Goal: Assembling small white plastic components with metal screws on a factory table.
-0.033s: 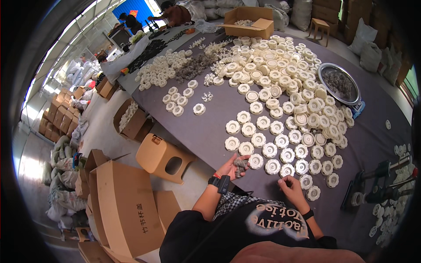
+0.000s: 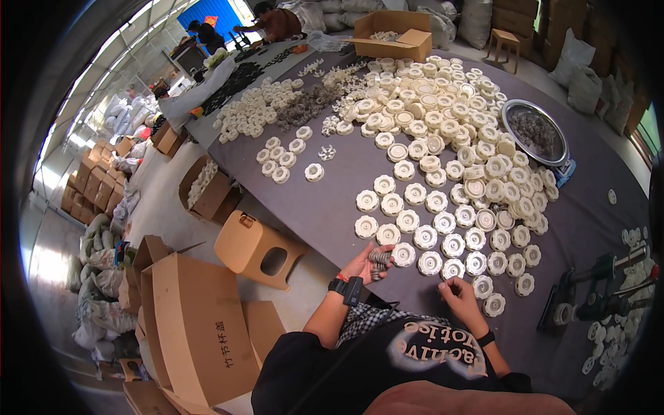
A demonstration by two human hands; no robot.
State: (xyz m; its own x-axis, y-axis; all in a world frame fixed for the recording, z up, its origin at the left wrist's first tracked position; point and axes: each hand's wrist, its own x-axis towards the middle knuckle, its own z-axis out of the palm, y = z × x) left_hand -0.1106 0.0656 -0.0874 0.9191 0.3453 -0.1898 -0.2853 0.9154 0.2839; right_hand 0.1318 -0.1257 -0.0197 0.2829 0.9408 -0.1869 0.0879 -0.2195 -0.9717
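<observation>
Several grey ring-like parts (image 2: 380,259) lie bunched in my left hand (image 2: 360,265), whose fingers curl around them at the table's near edge. My right hand (image 2: 459,297) is a little to the right, thumb and fingers pinched together; whatever they hold, if anything, is too small to make out. Just beyond its fingertips is a white scalloped cap (image 2: 453,268). More round white caps (image 2: 425,237) with hollow centres are laid in loose rows in front of both hands. Behind them rises a big heap of cream caps (image 2: 429,104).
A metal bowl (image 2: 508,114) of small grey parts stands at the right, and a green hand press (image 2: 595,290) nearer me. White rings (image 2: 256,104) lie far left. A beige stool (image 2: 242,242) and open cartons (image 2: 200,325) flank the table's left side. People (image 2: 277,24) work beyond.
</observation>
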